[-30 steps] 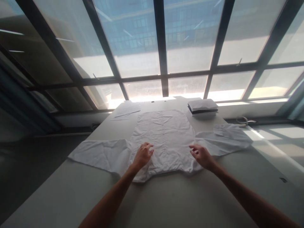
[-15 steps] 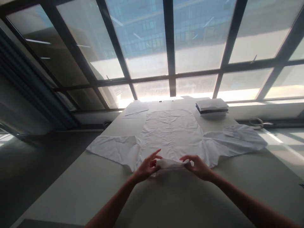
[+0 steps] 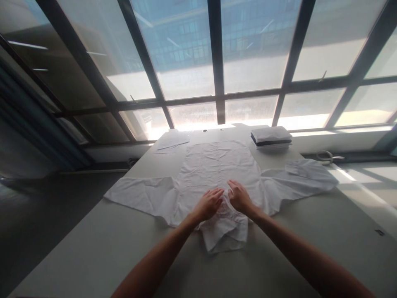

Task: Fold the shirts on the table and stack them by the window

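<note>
A white long-sleeved shirt [image 3: 217, 161] lies spread with its front placket up. Its hem points to the window and its collar end [image 3: 226, 236] comes toward me, flopped and creased. My left hand [image 3: 210, 203] rests on the upper front, fingers stretched out toward the placket. Just right of the placket, my right hand [image 3: 238, 196] lies on the cloth with its fingers extended forward and partly bent. Between the two hands the fabric is wrinkled. Neither hand visibly grips the cloth; the undersides of the fingers are hidden.
On the pale table [image 3: 124, 244], a stack of folded white and dark cloth [image 3: 271, 138] sits at the back right. Papers [image 3: 173, 142] lie at the back left. Large windows [image 3: 186, 54] stand behind the table, and a coiled pale cable [image 3: 325, 157] is beyond its right edge.
Both hands have let go of the collar end and moved forward onto the shirt's upper front, closer together. The collar end now lies spread toward me. The view has shifted slightly right.
</note>
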Tool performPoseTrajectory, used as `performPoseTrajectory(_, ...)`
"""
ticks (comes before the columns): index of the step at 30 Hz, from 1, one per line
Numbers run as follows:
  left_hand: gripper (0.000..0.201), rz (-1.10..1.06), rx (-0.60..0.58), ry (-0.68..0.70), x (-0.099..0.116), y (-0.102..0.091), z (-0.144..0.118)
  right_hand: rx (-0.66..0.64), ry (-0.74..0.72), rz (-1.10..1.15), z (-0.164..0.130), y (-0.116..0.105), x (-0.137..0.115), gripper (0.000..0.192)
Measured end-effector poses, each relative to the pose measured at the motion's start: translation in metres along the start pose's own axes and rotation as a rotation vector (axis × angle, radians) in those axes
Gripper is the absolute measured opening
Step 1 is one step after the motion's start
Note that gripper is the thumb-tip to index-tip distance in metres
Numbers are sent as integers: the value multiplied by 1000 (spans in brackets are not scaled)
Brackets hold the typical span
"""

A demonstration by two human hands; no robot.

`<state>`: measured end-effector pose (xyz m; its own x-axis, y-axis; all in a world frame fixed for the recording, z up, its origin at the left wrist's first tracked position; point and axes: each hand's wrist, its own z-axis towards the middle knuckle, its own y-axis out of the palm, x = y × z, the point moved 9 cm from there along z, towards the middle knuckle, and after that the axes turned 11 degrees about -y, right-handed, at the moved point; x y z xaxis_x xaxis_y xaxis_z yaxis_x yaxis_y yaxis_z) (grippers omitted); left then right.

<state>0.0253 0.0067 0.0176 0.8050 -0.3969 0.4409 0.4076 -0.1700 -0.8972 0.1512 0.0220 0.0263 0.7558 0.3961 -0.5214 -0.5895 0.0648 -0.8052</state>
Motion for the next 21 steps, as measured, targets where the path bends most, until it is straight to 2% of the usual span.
performPoseTrajectory(3, 57, 145, 5, -2, 2, 22, 15, -120, -39, -137, 9, 37, -5, 63)
performPoseTrajectory(5, 57, 185, 14, -5, 0, 29, 17, -151, -40, -172, 6, 47, 1, 62)
performPoseTrajectory(7, 54, 205, 38, -4, -3, 30, 16, -150, -43, -193, 3, 48, 10, 61)
performPoseTrajectory(11, 53, 222, 62, 3, -6, 27, 13, -152, -36, -235, 3, 32, 45, 66)
performPoseTrajectory(17, 56, 234, 60, 13, -9, 30, 14, -67, 158, -391, 4, -24, 141, 68)
performPoseTrajectory(19, 56, 241, 60, 11, -9, 30, 14, -46, 183, -416, 3, -34, 159, 68)
performPoseTrajectory(21, 57, 248, 53, 4, -9, 30, 14, -36, 185, -424, 2, -37, 166, 69)
